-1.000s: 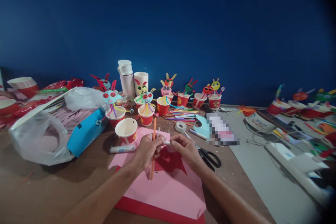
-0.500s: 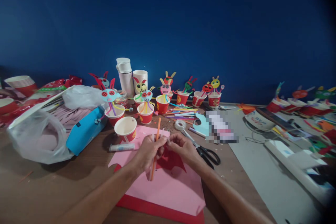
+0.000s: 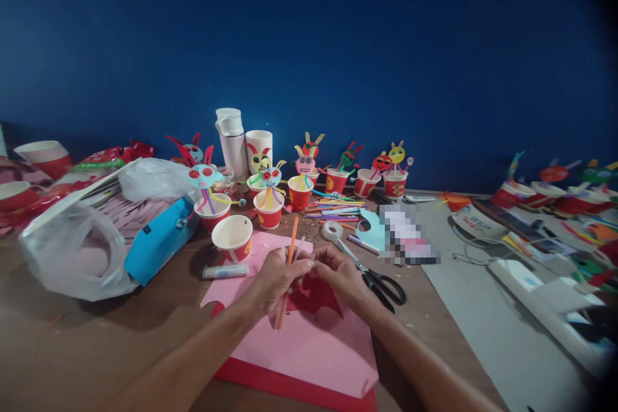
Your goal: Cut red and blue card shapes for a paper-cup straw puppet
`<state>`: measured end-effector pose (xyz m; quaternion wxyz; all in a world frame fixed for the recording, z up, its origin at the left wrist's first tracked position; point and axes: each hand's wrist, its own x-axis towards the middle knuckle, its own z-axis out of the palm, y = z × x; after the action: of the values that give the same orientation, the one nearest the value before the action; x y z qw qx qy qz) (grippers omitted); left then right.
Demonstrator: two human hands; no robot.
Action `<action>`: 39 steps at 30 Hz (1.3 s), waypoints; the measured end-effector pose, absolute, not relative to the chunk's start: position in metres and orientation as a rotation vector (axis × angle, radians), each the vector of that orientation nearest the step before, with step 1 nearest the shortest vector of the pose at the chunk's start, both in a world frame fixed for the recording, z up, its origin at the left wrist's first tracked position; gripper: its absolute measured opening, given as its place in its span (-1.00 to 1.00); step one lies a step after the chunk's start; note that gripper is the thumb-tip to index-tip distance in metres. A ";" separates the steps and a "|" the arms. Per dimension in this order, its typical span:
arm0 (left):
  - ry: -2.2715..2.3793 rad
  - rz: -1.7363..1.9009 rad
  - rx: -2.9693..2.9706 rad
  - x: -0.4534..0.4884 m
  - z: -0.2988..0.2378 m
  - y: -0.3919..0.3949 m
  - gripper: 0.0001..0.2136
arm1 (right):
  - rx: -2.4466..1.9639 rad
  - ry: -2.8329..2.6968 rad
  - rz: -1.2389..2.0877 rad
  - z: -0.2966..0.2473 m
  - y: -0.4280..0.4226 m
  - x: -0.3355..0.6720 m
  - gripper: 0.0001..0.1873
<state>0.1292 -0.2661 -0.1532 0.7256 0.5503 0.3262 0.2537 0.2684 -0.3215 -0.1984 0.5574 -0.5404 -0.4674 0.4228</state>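
My left hand (image 3: 274,280) is closed around an orange straw (image 3: 293,235) and clear straws (image 3: 302,246), which stand up slantwise through the fist. My right hand (image 3: 338,270) has its fingertips pinched together against the left thumb; what sits between them is too small to make out. Both hands hover over pink paper (image 3: 309,354) with notched edges. Red paper (image 3: 290,389) lies under and on it. Black-handled scissors (image 3: 386,286) lie just right of my right hand. A white paper cup (image 3: 232,238) with a red band stands beyond my left hand, beside a clear tube (image 3: 224,271).
Several red cups with paper bug faces, such as a blue-faced one (image 3: 269,209), line the back. Loose straws (image 3: 333,206), a tape roll (image 3: 332,230) and a pixelated object (image 3: 408,235) lie right of centre. At left sit a plastic bag (image 3: 72,264) and blue card (image 3: 161,241).
My hands stay together in nearly the same place. The straws in my left hand have shifted slightly, and a clear one shows more above the fist. The view has moved a little.
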 end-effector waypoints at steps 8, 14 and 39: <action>0.800 0.569 1.140 0.132 -0.158 -0.266 -0.91 | -1.259 -1.128 1.000 -0.199 -0.321 0.266 -0.86; 0.788 0.554 1.088 0.132 -0.162 -0.264 -0.93 | -1.215 -1.148 1.043 -0.194 -0.325 0.266 -0.87; 0.813 0.593 1.264 0.131 -0.170 -0.261 -0.86 | -1.302 -1.194 0.833 -0.187 -0.326 0.266 -0.86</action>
<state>0.1312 -0.2612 -0.1699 0.6910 0.5655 0.3638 0.2653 0.2662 -0.3259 -0.1872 0.5597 -0.5525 -0.5065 0.3535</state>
